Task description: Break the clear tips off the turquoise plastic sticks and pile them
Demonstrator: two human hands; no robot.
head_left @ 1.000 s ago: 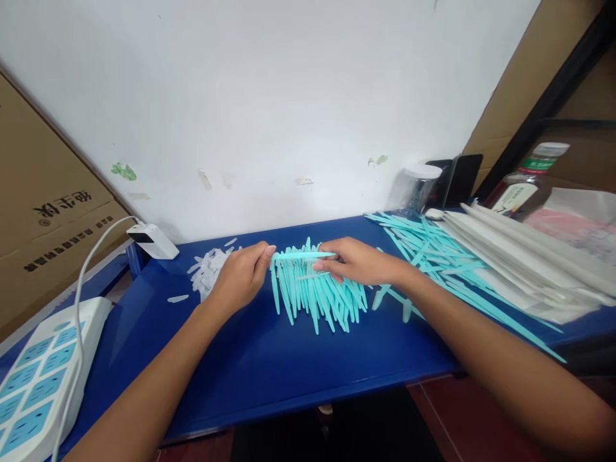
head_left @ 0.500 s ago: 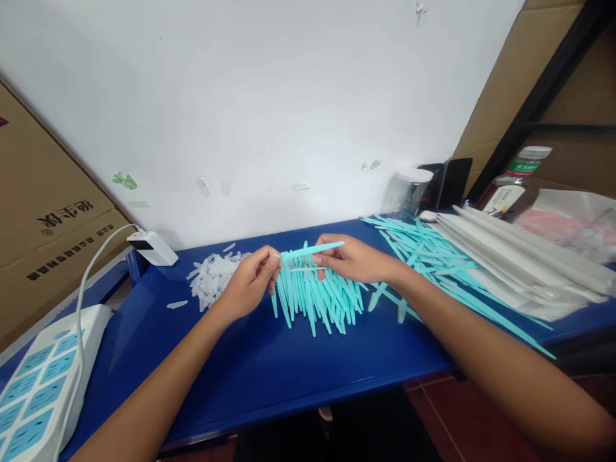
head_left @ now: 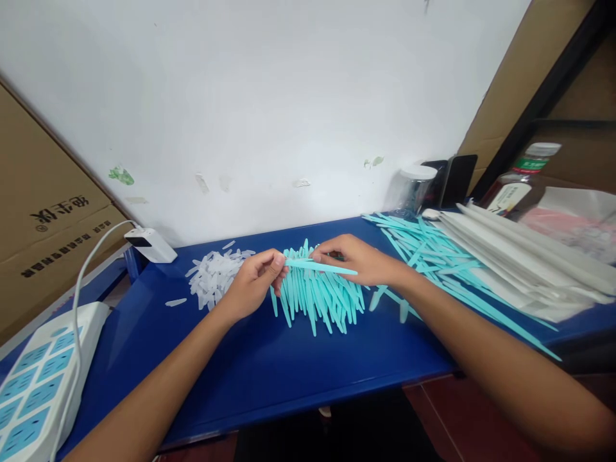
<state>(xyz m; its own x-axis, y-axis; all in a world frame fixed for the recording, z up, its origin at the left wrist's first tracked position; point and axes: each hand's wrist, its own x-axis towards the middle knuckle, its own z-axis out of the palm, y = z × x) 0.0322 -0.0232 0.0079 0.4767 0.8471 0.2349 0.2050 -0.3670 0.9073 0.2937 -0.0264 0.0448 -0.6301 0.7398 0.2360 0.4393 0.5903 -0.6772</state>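
My left hand (head_left: 260,277) pinches one end of a slim, tapered turquoise plastic stick (head_left: 332,267), which points right with its tip slightly lowered. Behind that stick, the fingers of my right hand (head_left: 349,258) are closed near its middle; what they grip, if anything, is hidden. Directly below both hands lies a dense pile of similar turquoise sticks (head_left: 315,298), mostly fanned toward the front. Left of my left hand is a heap of small translucent white plastic pieces (head_left: 214,276), one of them lying apart.
More turquoise sticks (head_left: 418,247) are scattered at the right beside stacked white sleeves (head_left: 524,263). A lidded jar (head_left: 414,189) and a bottle (head_left: 517,183) stand behind. At the left are a white power strip (head_left: 43,378), a plugged-in white device (head_left: 151,245) and a cardboard box (head_left: 48,212).
The turquoise stick in my left hand has swung from tip-up to slightly tip-down. The thin strip by my right fingers no longer shows clearly. The camera has shifted slightly.
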